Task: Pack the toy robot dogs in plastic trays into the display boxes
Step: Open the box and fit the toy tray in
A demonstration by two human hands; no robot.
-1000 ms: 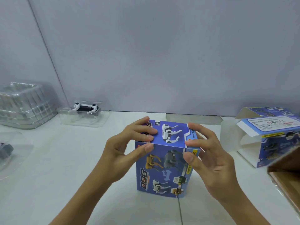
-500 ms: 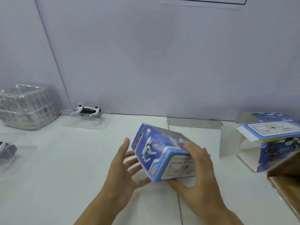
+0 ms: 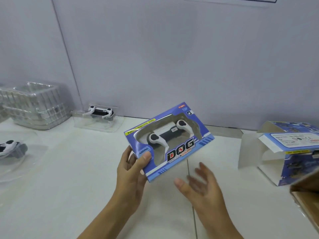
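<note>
A blue display box [image 3: 183,152] marked "DOG" hangs tilted above the table, its window facing me. Through the window shows a white and black toy robot dog [image 3: 165,135]. My left hand [image 3: 133,171] grips the box's lower left corner, thumb on the front. My right hand [image 3: 202,183] is below and right of the box, blurred, fingers spread, touching nothing. Another toy dog in a clear tray [image 3: 100,116] stands at the back by the wall. A third dog in a tray [image 3: 12,149] lies at the left edge.
A stack of clear plastic trays [image 3: 34,107] sits at the back left. An open display box [image 3: 291,150] lies on its side at the right, flaps out. A brown cardboard carton [image 3: 309,192] juts in at the right edge. The white table [image 3: 69,187] meets the wall behind.
The box stood upright under both hands, then was tipped over. Now it faces me window-up in my left hand alone; my right hand has let go and dropped away.
</note>
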